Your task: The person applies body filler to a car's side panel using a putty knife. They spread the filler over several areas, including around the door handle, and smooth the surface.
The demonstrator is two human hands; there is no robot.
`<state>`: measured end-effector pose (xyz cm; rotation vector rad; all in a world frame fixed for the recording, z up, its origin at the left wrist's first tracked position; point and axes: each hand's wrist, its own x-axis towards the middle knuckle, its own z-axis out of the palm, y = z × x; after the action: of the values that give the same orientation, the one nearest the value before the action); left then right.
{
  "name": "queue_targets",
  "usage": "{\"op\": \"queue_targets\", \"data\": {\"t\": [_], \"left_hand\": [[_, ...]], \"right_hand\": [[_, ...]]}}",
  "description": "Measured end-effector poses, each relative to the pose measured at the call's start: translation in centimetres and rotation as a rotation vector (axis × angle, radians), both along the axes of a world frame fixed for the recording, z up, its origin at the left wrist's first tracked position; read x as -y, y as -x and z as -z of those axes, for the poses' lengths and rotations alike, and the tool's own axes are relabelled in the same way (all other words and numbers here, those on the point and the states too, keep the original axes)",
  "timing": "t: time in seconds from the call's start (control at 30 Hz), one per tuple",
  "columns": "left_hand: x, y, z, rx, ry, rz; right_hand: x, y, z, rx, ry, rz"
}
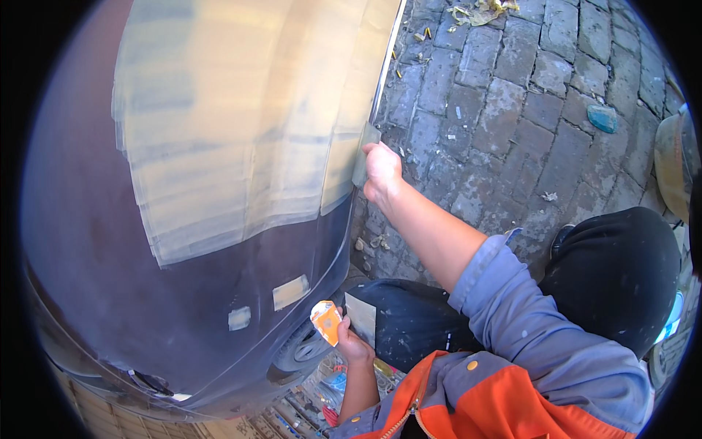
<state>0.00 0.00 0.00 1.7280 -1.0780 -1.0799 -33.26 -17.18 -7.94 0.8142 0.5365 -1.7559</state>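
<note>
A dark car panel [95, 183] curves up on my left, with a broad coat of pale yellowish filler [219, 132] spread over it in overlapping strokes. At the panel's right edge my right hand [383, 172] grips a thin greyish-green spreader [363, 157], pressed flat against the filler's border. Lower down, my left hand [354, 345] is closed round a small orange piece with white smears [325, 323]. Just beside that hand is a pale flat board [361, 316] over my thigh; whether the fingers also hold it, I cannot tell. Two small filler patches [291, 293] sit below the large coat.
Worn grey paving bricks [512, 124] cover the ground to the right, with scattered bits of debris and a blue fragment [602, 118]. A rounded tan container [671, 164] stands at the far right. Near my left forearm are a car wheel [301, 347] and assorted clutter.
</note>
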Motion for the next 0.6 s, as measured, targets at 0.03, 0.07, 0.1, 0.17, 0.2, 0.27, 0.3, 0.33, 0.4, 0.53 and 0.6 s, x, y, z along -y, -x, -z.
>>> {"op": "queue_targets", "data": {"t": [0.03, 0.07, 0.1, 0.17, 0.2, 0.27, 0.3, 0.33, 0.4, 0.53, 0.6], "left_hand": [[0.1, -0.1, 0.1, -0.001, 0.003, 0.006], [0.2, 0.0, 0.1, -0.002, 0.005, 0.014], [0.3, -0.1, -0.4, 0.004, 0.002, 0.013], [0.4, 0.1, -1.5, 0.015, -0.004, 0.017], [0.4, 0.6, -1.6, 0.015, -0.003, 0.008], [0.3, 0.9, -1.6, 0.021, -0.014, -0.024], [0.4, 1.1, -1.6, 0.011, -0.025, -0.025], [0.5, 1.3, -1.6, 0.000, -0.035, -0.026], [0.8, 1.2, -1.5, -0.012, -0.047, -0.019], [1.1, 0.7, -1.1, -0.004, -0.048, 0.011], [1.2, 1.0, -1.1, -0.003, -0.048, 0.010]], "right_hand": [[0.0, -0.1, -0.4, -0.002, -0.008, 0.012], [0.0, -0.2, -0.8, -0.004, -0.016, 0.024], [0.1, -0.7, -1.5, -0.020, -0.039, 0.026], [0.3, -1.5, -3.1, -0.053, -0.085, 0.032], [0.4, -1.5, -4.0, -0.073, -0.135, 0.022], [-0.2, -1.6, -6.6, -0.067, -0.166, 0.006], [-0.1, -1.5, -7.0, -0.072, -0.163, 0.007], [-0.1, -1.5, -7.5, -0.060, -0.129, 0.027], [-0.1, -1.5, -8.5, -0.036, -0.059, 0.064], [-0.3, -1.7, -10.2, -0.090, -0.018, 0.105], [-1.3, -1.7, -10.4, -0.124, 0.081, -0.047]]}}
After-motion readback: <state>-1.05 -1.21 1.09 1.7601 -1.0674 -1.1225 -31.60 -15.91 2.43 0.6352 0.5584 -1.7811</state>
